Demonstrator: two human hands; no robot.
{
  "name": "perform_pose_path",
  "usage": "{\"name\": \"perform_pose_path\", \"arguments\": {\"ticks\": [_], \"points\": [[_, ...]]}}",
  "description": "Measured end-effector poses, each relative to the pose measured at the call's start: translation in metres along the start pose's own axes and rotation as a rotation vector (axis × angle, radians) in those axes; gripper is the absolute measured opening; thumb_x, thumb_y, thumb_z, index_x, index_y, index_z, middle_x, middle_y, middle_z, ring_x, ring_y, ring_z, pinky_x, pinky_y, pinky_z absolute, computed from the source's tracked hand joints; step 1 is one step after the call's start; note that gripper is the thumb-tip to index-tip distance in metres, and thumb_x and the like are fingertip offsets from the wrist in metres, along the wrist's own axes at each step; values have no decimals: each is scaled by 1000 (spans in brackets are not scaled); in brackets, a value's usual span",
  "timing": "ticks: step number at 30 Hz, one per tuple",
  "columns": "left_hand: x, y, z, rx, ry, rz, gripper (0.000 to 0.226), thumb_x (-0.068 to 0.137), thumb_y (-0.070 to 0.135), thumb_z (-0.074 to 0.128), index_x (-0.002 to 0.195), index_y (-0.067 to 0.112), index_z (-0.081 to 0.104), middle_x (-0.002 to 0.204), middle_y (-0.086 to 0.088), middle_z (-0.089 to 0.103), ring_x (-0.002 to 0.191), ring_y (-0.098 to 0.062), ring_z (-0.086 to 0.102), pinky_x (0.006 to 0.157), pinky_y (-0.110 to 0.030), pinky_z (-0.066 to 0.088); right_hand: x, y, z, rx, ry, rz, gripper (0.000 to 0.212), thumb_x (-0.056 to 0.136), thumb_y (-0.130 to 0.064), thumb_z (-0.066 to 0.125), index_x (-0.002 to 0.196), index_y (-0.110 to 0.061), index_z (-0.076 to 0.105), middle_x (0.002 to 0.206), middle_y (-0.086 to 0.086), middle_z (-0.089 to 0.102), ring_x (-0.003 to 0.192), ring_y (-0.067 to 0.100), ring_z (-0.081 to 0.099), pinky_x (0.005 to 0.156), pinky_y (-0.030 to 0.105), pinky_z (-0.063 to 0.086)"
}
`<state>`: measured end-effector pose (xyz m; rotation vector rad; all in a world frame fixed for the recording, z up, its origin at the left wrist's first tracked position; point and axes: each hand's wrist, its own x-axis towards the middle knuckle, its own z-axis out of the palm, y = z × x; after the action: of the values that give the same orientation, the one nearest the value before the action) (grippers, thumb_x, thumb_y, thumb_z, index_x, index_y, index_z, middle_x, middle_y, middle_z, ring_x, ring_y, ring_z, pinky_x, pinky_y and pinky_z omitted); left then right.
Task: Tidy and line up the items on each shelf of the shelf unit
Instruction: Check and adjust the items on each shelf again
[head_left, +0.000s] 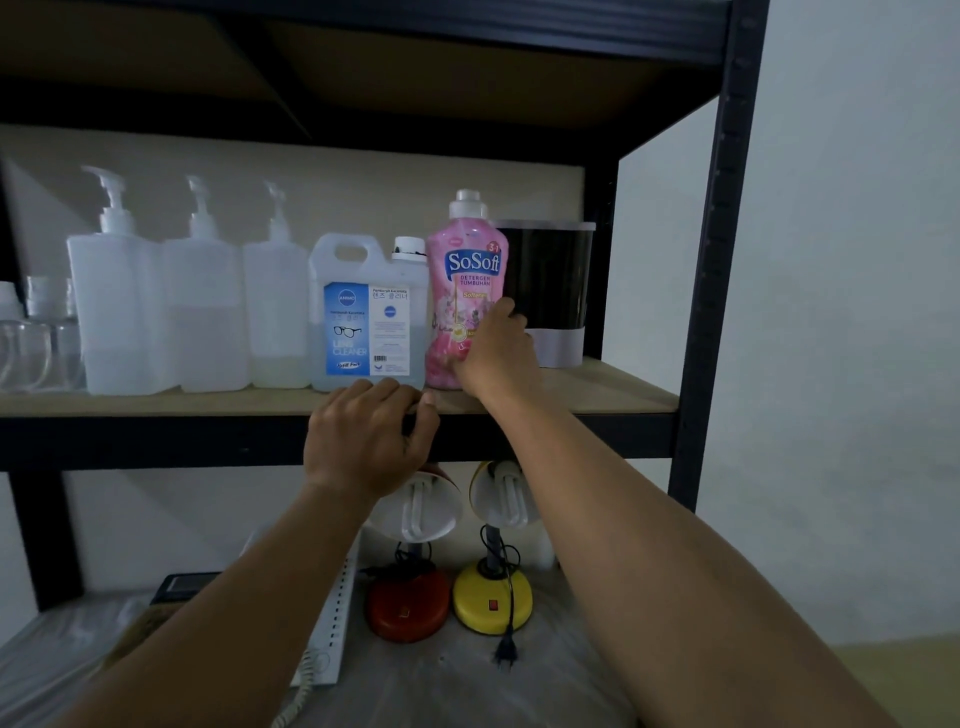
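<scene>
On the wooden shelf (613, 395) a row stands upright: three clear pump bottles (124, 312), a lens cleaner jug (366, 322) with a blue label, a pink SoSoft detergent bottle (460, 291) and a black canister (550, 280) with a white base. My right hand (498, 353) grips the pink bottle low on its right side, fingers curled round it between bottle and canister. My left hand (366, 436) rests on the shelf's front edge below the jug, fingers curled over the rim.
Small clear bottles (31, 338) stand at the far left of the shelf. On the lower shelf are a red-based lamp (408, 603), a yellow-based lamp (491, 597) with a loose plug, a white perforated strip (337, 618) and plastic sheeting. A black upright post (711, 291) bounds the right side.
</scene>
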<state>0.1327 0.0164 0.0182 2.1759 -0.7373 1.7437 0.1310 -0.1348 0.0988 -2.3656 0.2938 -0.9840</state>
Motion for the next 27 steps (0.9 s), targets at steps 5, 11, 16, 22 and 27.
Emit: {"name": "perform_pose_path", "arguments": {"ticks": [5, 11, 16, 22, 27], "points": [[0, 2, 0, -5, 13, 5, 42, 98, 37, 45, 75, 14, 72, 66, -1, 66, 56, -21, 55, 55, -31, 45, 16, 1, 9, -22, -31, 33, 94, 79, -28, 87, 145, -6, 24, 137, 18, 43, 124, 34, 52, 96, 41, 51], [0, 3, -1, 6, 37, 22, 42, 98, 36, 45, 73, 14, 70, 64, -2, 64, 54, -20, 54, 54, -27, 40, 29, -2, 23, -5, -57, 47, 94, 76, -24, 88, 144, -7, 25, 137, 18, 42, 125, 34, 50, 100, 42, 51], [1, 4, -2, 2, 65, 26, 40, 96, 34, 48, 68, 13, 67, 61, -2, 62, 51, -20, 52, 53, -26, 36, 39, -7, 31, 6, -79, 72, 88, 77, -20, 87, 140, -8, 27, 137, 18, 43, 125, 35, 51, 98, 41, 49], [0, 2, 0, 3, 59, 28, 39, 96, 34, 49, 68, 14, 67, 61, -2, 61, 52, -20, 52, 53, -27, 36, 47, -17, 39, 23, -102, 126, 91, 74, -18, 88, 141, -8, 27, 138, 17, 43, 126, 35, 51, 102, 45, 51], [-1, 0, 3, 7, 50, 33, 39, 97, 34, 50, 68, 15, 66, 60, -1, 60, 51, -19, 50, 52, -26, 36, 49, -20, 42, 28, -112, 139, 95, 74, -17, 89, 144, -7, 26, 140, 18, 42, 127, 36, 51, 101, 44, 50]]}}
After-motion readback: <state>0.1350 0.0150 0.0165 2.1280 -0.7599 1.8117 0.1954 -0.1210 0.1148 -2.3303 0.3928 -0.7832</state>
